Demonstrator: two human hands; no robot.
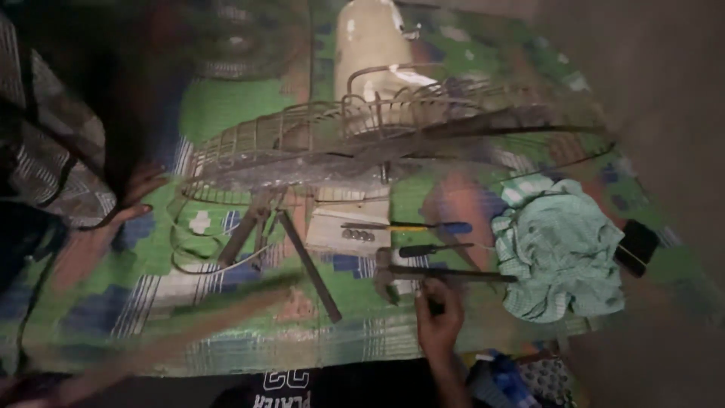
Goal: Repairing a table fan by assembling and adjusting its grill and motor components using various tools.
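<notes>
The right hand (pixel 439 313) is closed around the end of a hammer (pixel 445 275) lying on the patterned mat (pixel 226 106), its head pointing away to the hand's left. The left hand (pixel 136 198) is at the far left edge, fingers spread and resting near the rim of a rusty fan guard (pixel 317 147); whether it grips the wire cannot be told in the dim, blurred view. Lifted carelessly, the hammer could sweep into the two screwdrivers (pixel 423 227) just beyond the right hand and scatter the small screws (pixel 358 235) beside them, which would be hard to find on the busy mat. The guard looks tilted against the cream fan body (pixel 370 45) and could slide if nudged. Counted: one hammer, two screwdrivers, about three screws, one guard, one crumpled green cloth (pixel 559 253) to the hand's right.
</notes>
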